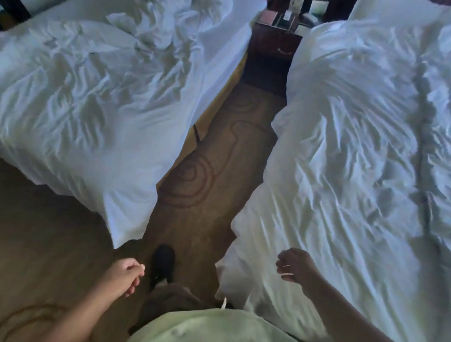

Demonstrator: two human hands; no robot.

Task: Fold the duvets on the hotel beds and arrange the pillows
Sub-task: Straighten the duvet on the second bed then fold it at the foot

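The left duvet (78,95) is spread to the left and the right duvet (352,152) to the right, with a strip of carpet (204,196) left between them. A nightstand (274,41) is set at the far end of that strip. A shoe (163,259) is planted on the carpet at its near end. The left hand (124,273) is held over the floor just left of the shoe, and the right hand (294,265) above the near corner of the right duvet.

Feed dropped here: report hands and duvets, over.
Left hand empty, loosely curled. Right hand empty over right bed's rumpled white duvet. Left bed's white duvet rumpled too. Black shoe on brown carpet between.
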